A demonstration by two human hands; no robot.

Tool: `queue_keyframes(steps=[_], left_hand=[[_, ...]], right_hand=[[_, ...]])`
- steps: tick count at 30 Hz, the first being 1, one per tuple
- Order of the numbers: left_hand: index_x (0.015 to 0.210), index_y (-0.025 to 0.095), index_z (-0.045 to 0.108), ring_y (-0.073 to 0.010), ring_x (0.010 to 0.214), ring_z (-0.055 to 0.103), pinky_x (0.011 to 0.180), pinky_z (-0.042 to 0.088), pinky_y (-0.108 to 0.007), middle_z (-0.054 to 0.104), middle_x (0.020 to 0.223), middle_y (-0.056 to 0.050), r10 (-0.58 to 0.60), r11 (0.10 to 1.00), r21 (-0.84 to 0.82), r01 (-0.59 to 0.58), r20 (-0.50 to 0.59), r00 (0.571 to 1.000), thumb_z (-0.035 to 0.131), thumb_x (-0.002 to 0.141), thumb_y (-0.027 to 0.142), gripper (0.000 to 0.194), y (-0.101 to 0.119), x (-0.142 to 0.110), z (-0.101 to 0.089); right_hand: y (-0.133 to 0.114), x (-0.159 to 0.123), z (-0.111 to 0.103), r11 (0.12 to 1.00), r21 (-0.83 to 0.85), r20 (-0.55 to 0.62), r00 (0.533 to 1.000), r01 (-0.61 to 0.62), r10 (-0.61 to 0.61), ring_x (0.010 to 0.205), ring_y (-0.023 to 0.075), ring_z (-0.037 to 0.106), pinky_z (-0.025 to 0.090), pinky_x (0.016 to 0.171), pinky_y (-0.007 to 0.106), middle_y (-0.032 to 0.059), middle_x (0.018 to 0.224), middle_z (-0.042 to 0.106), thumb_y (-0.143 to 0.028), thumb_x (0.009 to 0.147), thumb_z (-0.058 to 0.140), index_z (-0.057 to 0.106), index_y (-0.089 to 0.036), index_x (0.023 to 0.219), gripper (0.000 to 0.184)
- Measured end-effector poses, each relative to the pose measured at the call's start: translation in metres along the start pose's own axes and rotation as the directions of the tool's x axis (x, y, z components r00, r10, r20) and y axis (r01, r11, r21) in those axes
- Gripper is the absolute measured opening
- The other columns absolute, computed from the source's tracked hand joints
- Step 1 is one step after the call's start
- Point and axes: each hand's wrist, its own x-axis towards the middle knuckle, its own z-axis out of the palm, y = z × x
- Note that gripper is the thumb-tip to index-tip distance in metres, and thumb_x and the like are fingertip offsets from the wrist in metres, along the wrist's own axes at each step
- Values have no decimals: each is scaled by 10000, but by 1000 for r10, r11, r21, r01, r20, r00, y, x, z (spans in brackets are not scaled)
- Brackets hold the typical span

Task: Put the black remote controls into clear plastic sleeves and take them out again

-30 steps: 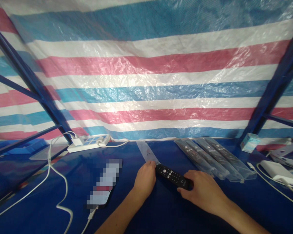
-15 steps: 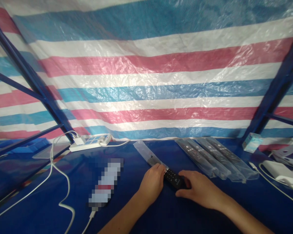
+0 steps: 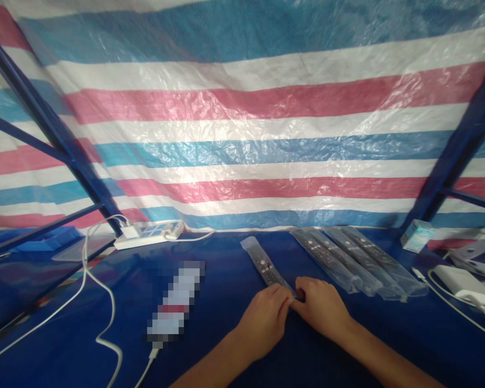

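Observation:
A black remote control sits inside a clear plastic sleeve (image 3: 263,262) on the blue table, pointing away from me. My left hand (image 3: 264,320) and my right hand (image 3: 321,307) meet at the sleeve's near end, fingers curled and pinching its open edge. Only a sliver of the remote's near end shows between my fingertips.
Three bagged remotes (image 3: 350,260) lie in a row to the right. A white power strip (image 3: 147,234) with cables sits at the back left, a phone (image 3: 175,299) on a cable lies left of my hands, and a white adapter (image 3: 463,283) and small box (image 3: 415,235) are at the right.
The remote has slid from mostly outside the sleeve to fully inside it. My right hand pushed it in and moved left to meet my left hand at the sleeve's mouth.

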Motion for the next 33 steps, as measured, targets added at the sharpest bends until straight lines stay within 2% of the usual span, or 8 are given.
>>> queue_keyframes(steps=[5, 8, 11, 14, 16, 21, 26, 33], left_hand=[[974, 204, 598, -143, 853, 616, 786, 468, -244, 656, 943, -28, 91, 995, -47, -90, 29, 995, 394, 945, 240, 209, 10, -8, 3], [940, 206, 608, -147, 763, 619, 692, 451, -245, 667, 859, -12, 93, 993, 68, -98, 74, 993, 481, 909, 321, 174, 10, -13, -2], [808, 195, 614, -133, 661, 607, 592, 395, -235, 665, 749, 0, 126, 976, 154, -151, 162, 979, 503, 891, 376, 228, 9, -17, -2], [663, 190, 607, -110, 561, 571, 531, 330, -237, 646, 635, 13, 178, 958, 179, -225, 247, 953, 509, 884, 414, 329, 8, -21, 2], [619, 188, 609, -101, 523, 548, 512, 302, -242, 637, 592, 17, 203, 952, 172, -255, 272, 941, 521, 877, 422, 359, 7, -23, 5], [624, 182, 634, -96, 508, 534, 499, 282, -248, 653, 606, 10, 205, 950, 173, -258, 274, 940, 553, 858, 396, 327, 4, -24, 7], [624, 189, 621, -99, 533, 547, 512, 270, -260, 646, 612, 15, 212, 940, 207, -270, 263, 941, 521, 879, 410, 352, 5, -24, 3], [644, 187, 590, -101, 568, 570, 518, 286, -261, 646, 654, 18, 193, 932, 247, -265, 279, 941, 475, 906, 410, 363, 8, -20, -4]], right_hand=[[13, 1, -14, 997, 76, 90, 995, 23, -29, 648, 148, 568, 270, 548, 246, 3, 703, 634, -157, 729, 560, 557, -194, 722, 37], [32, -2, -36, 944, 309, 213, 960, 111, -183, 687, 133, 579, 381, 595, 223, -1, 831, 652, -234, 709, 610, 598, -205, 892, 185], [36, -1, -47, 893, 432, 173, 960, 127, -221, 760, 140, 610, 439, 656, 232, 33, 947, 659, -297, 781, 552, 601, -195, 1030, 273], [16, 4, -38, 959, 278, 33, 998, 45, -56, 768, 174, 621, 436, 690, 277, 48, 858, 671, -442, 874, 458, 632, -189, 918, 310], [-4, 7, -24, 992, 120, 3, 1000, -29, 29, 779, 213, 637, 429, 660, 298, 67, 856, 679, -544, 841, 493, 634, -190, 853, 382], [-35, 13, 3, 993, -95, -54, 997, -67, 62, 839, 276, 671, 456, 691, 336, 113, 896, 691, -559, 798, 559, 648, -159, 882, 419], [-21, 22, 0, 977, -153, -96, 987, -146, 132, 844, 268, 690, 467, 688, 324, 110, 893, 715, -419, 832, 530, 657, -156, 900, 300], [16, 36, -10, 914, -254, -221, 939, -315, 262, 854, 287, 691, 476, 674, 334, 156, 934, 714, -435, 877, 503, 660, -110, 935, 365]])
